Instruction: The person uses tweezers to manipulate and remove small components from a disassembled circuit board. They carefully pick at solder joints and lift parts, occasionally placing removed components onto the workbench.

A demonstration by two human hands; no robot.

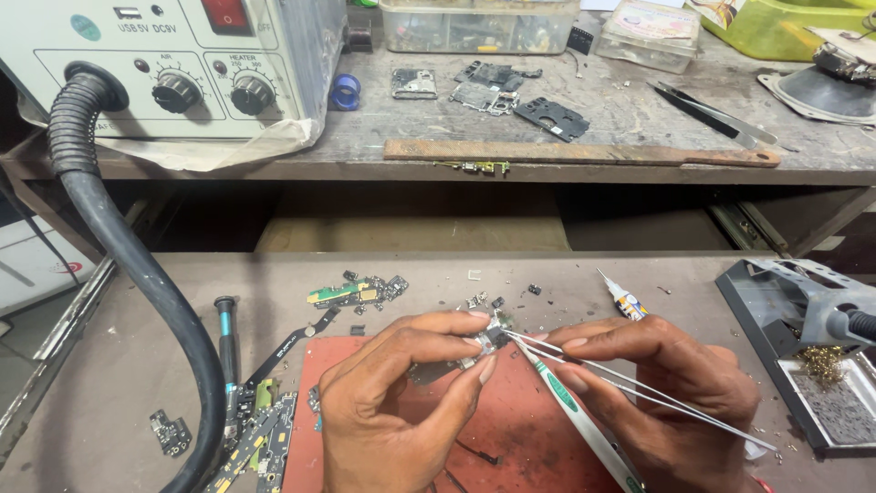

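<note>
My left hand (401, 402) pinches a small circuit board piece (488, 340) between thumb and fingers above a red work mat (520, 429). My right hand (666, 383) grips thin metal tweezers (630, 383), whose tips touch that board piece. A white and green tool (584, 424) also runs through my right hand, pointing toward the board.
A hot-air rework station (173, 64) with a thick black hose (137, 274) stands at the left. Green circuit boards (356, 292), flex strips (260, 438) and a screwdriver (225, 338) lie left of the mat. A small glue tube (622, 297) and a soldering stand (812, 365) are at the right. Phone parts (511, 91) and plastic boxes (479, 23) sit on the upper shelf.
</note>
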